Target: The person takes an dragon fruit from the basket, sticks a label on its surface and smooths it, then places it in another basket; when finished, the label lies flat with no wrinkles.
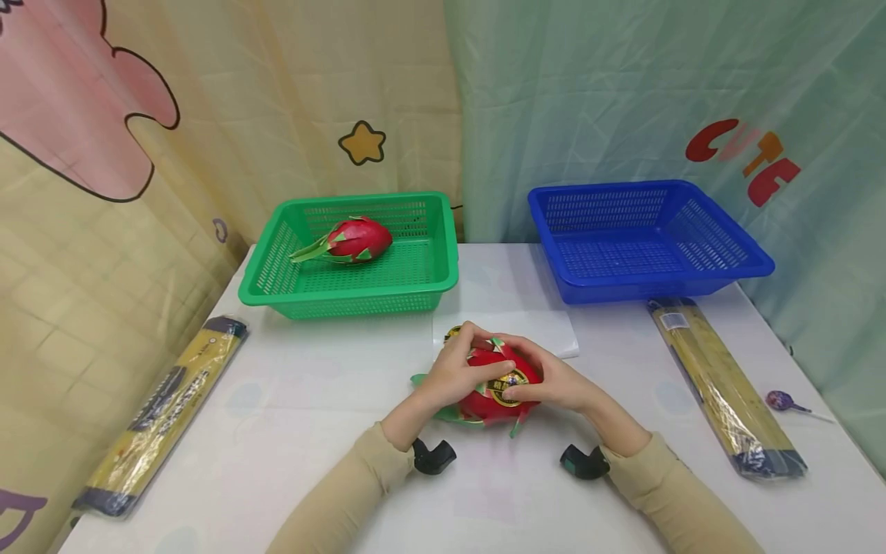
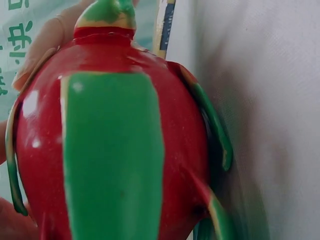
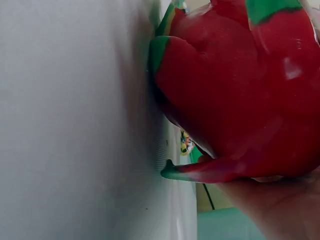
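Both hands hold a red dragon fruit with green leaf tips, low over the white table in front of the body. My left hand curves over its left side, and my right hand cups its right side. A round black-and-gold sticker is on the fruit's front, with both thumbs at it. The left wrist view shows the fruit's broad green leaf close up. In the right wrist view, the fruit's red skin fills the upper right, with part of my right hand below it.
A white sheet with a round sticker lies just behind the hands. A second dragon fruit lies in the green basket, back left. At back right stands a blue basket. Long packets flank both sides, and a lollipop lies far right.
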The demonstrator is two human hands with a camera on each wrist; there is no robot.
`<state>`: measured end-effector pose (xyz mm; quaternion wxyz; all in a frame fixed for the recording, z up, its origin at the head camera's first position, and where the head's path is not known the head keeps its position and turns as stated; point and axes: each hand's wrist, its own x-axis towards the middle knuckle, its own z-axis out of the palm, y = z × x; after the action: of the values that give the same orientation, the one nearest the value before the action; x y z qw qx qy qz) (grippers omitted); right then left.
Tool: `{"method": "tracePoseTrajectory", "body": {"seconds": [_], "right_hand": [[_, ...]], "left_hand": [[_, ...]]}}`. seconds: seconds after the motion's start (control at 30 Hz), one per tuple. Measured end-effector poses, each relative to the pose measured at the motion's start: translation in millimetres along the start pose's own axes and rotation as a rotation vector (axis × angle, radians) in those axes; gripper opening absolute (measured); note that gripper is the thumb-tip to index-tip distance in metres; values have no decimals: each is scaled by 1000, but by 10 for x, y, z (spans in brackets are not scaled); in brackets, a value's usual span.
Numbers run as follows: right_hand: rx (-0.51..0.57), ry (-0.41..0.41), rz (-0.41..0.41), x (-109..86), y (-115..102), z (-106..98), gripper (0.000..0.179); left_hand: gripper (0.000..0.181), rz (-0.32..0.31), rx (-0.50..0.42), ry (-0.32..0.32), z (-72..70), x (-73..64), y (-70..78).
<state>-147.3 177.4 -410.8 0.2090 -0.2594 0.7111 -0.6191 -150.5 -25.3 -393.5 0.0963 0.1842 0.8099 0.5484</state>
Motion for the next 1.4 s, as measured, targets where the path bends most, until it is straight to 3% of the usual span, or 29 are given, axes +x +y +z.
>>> {"method": "tracePoseTrajectory", "body": {"seconds": [0.27,0.4,0.53,0.63,0.7,0.8,0.9,1.03,1.13,1.2,1.3,1.4], "right_hand": [[-201,52,61,-20,-110,121,80],[-272,120,101,-66,-138,197,89],[-345,190,120,-135,-133,205,91],[-378,186,107,-195,-94,170,89],[-343,165,97,-236,-59,125,85],[-286,140,108,-298,-44,-7,80],[-271,127,124,-394,-110,-231,76],[-187,179,-33,-587,-328,-676,63],[28,316,-180,-671,-557,-991,56],[141,468,-211,-630,-705,-1162,52],[107,770,-95,-444,-871,-1386,51],[-134,935,122,-216,-882,-1576,73]], "left_hand": [[45,95,231,126,108,26,51],[45,101,299,146,137,21,84],[40,110,305,132,146,5,104],[35,100,242,68,105,10,101],[35,51,165,-3,30,33,97],[38,-14,86,-114,-155,109,107],[36,-9,48,-216,-372,224,124],[30,31,-63,-266,-573,426,129],[28,13,-145,-211,-554,605,108],[29,-6,-183,-163,-440,726,102],[32,-9,-242,-102,-168,914,119],[34,1,-311,-39,123,1080,135]]}}
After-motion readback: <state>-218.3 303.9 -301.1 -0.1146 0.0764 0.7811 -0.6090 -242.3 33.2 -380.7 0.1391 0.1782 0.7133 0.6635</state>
